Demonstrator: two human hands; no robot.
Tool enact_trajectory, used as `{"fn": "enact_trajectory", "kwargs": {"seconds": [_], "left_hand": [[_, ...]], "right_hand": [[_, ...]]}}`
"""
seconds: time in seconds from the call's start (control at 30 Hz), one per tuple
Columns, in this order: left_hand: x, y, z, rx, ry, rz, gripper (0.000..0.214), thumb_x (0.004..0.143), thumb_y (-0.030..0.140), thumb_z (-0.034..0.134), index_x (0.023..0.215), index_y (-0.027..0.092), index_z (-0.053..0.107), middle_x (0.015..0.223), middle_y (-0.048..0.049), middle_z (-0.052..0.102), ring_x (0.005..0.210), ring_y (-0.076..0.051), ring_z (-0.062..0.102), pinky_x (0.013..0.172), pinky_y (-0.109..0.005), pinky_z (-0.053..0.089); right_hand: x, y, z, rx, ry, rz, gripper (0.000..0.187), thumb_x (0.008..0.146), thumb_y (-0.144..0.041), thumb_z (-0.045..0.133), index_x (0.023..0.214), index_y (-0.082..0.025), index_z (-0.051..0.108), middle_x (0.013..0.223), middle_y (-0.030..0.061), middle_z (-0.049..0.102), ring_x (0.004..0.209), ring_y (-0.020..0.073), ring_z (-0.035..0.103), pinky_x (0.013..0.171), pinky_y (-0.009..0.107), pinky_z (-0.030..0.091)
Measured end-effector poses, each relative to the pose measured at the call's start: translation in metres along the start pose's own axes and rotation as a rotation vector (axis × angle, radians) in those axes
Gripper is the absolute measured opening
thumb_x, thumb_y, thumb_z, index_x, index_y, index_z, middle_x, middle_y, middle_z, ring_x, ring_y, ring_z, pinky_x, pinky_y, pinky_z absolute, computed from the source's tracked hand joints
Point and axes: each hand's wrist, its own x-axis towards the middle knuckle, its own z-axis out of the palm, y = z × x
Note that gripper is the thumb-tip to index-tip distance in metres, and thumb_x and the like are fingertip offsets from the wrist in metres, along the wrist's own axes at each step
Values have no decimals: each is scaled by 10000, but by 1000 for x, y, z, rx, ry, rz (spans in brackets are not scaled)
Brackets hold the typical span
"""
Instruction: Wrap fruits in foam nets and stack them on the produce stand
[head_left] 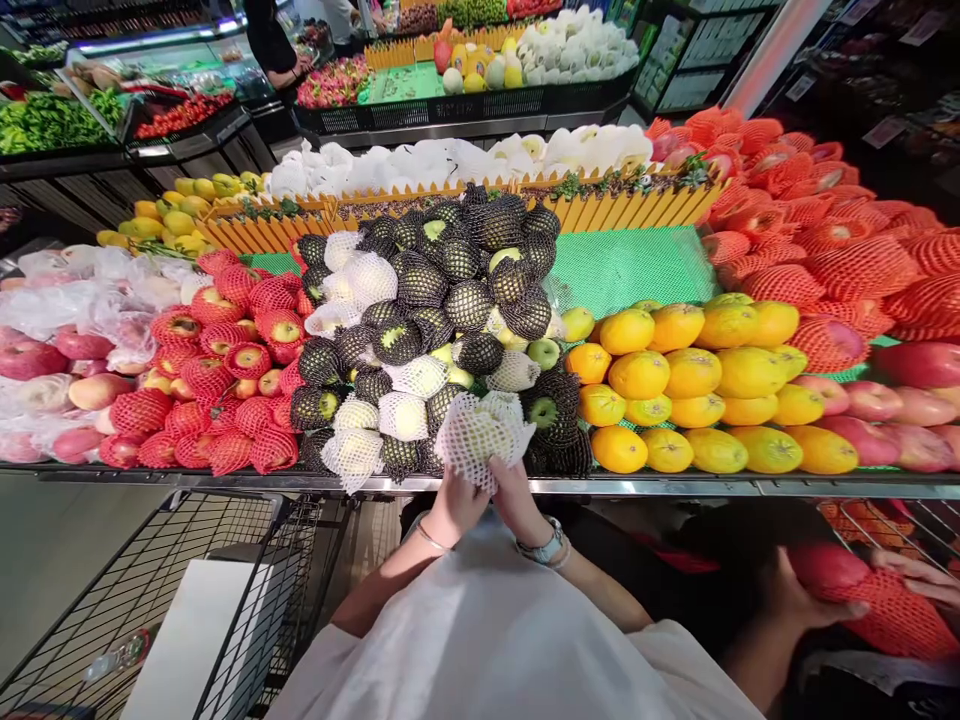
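Note:
Both of my hands are raised in front of my chest at the near edge of a fruit stand. My left hand (455, 503) and my right hand (516, 496) are closed together on one fruit in a white foam net (484, 430), held just above the stand's metal rail (675, 487). Right behind it lies a heap of green fruit in black and white nets (442, 300). A watch sits on my right wrist and a thin bracelet on my left.
Red-netted apples (217, 380) lie to the left, oranges (690, 385) to the right. A wire shopping cart (150, 590) with a white box stands at lower left. Another person's hands (892, 590) hold a red-netted fruit at lower right. A person stands at the far counter.

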Motion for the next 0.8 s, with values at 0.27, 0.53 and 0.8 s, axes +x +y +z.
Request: {"fn": "enact_trajectory", "kwargs": {"seconds": [0.27,0.53,0.8], "left_hand": [[-4,3,-46,-388,367,-101,335,1007,364,289,1130,250,580,1037,-83,684,957,-213,663,861,-382,550],[18,1,-21,-586,24,-137,813,867,723,393,1464,194,232,1417,-194,509,1257,-295,566,980,-430,545],[27,10,1,-428,117,-91,625,935,273,507,1471,212,192,1216,-138,656,1057,-247,688,859,-412,595]], "right_hand": [[20,-14,-27,-203,95,-154,933,676,-673,690,1412,-217,345,1373,143,532,1275,309,515,1126,504,382],[15,-23,-20,-480,-139,-313,752,797,-671,599,1382,-231,429,1416,118,474,1356,301,418,1193,475,266],[12,-30,-6,-368,181,-448,474,961,-400,408,1418,-291,346,1524,57,380,1401,234,388,1162,455,343]]}}
